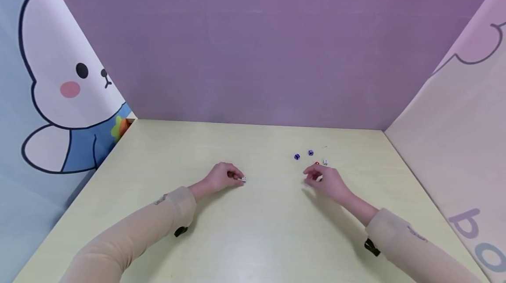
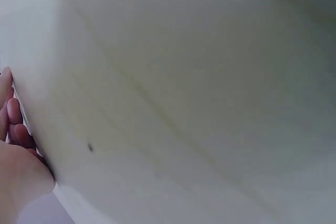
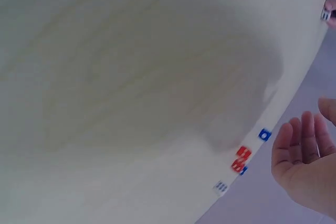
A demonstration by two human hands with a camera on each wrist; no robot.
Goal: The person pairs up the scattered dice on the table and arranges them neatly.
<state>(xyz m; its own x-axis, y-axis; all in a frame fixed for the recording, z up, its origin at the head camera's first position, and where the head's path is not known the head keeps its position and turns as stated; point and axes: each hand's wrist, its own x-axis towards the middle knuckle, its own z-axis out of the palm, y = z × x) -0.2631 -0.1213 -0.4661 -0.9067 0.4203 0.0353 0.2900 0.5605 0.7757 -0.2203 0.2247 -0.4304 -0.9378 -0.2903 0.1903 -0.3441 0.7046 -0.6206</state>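
On the left of the table, my left hand (image 1: 222,178) pinches a white die (image 1: 243,179) between thumb and fingertips at the tabletop. The right wrist view also catches this white die (image 3: 325,14) at its edge. My right hand (image 1: 327,182) hovers over the right part of the table, fingers loosely bent and holding nothing. Just beyond it lie two blue dice (image 1: 297,157), a second white die (image 1: 325,162) and some red, partly hidden by the hand in the head view. Two red dice (image 3: 243,153) show close together in the right wrist view.
The pale wooden table (image 1: 253,239) ends at a purple backdrop (image 1: 253,54). A cartoon-printed panel (image 1: 47,76) stands on the left, and a pale printed panel (image 1: 466,133) borders the right side.
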